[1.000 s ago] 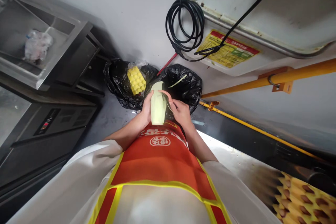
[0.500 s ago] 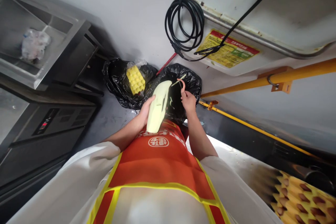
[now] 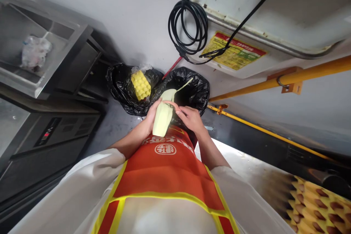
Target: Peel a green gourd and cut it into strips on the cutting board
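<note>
My left hand [image 3: 151, 115] is wrapped round the side of a long, pale green peeled gourd [image 3: 162, 120] and holds it upright in front of my orange apron [image 3: 167, 175]. My right hand [image 3: 190, 119] lies against the gourd's upper right side, fingers pinched together on a small peeler that barely shows. A thin strip of peel [image 3: 185, 83] sticks out from the gourd's top. Both hands are over the open black bin bag [image 3: 199, 91].
A second black bag [image 3: 117, 87] to the left holds a yellow dimpled tray [image 3: 140, 85]. Steel shelving [image 3: 41, 80] and a dark appliance [image 3: 49, 135] stand on the left. A coiled black cable [image 3: 188, 27] hangs on the wall. A yellow pipe [image 3: 301, 73] runs on the right, and an egg tray [image 3: 315, 204] sits at lower right.
My right hand swung out over the bag with an orange peeler and a strip of peel, then came back onto the gourd. The left hand tilted the gourd slightly.
</note>
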A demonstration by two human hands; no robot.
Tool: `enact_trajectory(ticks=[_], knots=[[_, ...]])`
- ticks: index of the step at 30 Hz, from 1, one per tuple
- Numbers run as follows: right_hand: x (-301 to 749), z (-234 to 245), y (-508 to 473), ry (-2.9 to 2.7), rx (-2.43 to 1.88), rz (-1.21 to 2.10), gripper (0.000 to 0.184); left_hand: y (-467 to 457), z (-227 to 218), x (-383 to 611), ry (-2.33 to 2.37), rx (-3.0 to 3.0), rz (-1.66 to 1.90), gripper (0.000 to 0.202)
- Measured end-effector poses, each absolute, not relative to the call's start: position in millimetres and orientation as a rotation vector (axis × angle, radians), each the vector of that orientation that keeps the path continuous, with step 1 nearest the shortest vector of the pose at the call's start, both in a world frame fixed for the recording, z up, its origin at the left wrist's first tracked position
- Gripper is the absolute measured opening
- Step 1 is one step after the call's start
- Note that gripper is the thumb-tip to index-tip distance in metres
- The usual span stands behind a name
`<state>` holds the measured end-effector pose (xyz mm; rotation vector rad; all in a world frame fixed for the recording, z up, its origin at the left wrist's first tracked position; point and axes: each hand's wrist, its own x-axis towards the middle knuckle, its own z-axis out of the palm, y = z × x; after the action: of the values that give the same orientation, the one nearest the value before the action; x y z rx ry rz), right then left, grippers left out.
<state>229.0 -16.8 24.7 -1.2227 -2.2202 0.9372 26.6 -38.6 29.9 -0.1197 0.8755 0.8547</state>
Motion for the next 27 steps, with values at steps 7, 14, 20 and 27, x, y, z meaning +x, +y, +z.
enact_trajectory(ticks=[7,14,20,27], knots=[[229,6,-12,-1.999,-1.455,0.880,0.049,-46,35,23,0.909,-0.108,0.832,0.043],[245,-37,9,-1.554,-1.916,0.855,0.069,-44,30,21,0.761,-0.128,0.843,0.057],[254,-32,-5,-1.728,-1.912,0.778,0.062,-35,22,12,0.856,-0.150,0.964,0.059],[246,13,-37,-1.976,-1.434,0.869,0.045,-18,11,7,0.851,-0.174,1.094,0.053]])
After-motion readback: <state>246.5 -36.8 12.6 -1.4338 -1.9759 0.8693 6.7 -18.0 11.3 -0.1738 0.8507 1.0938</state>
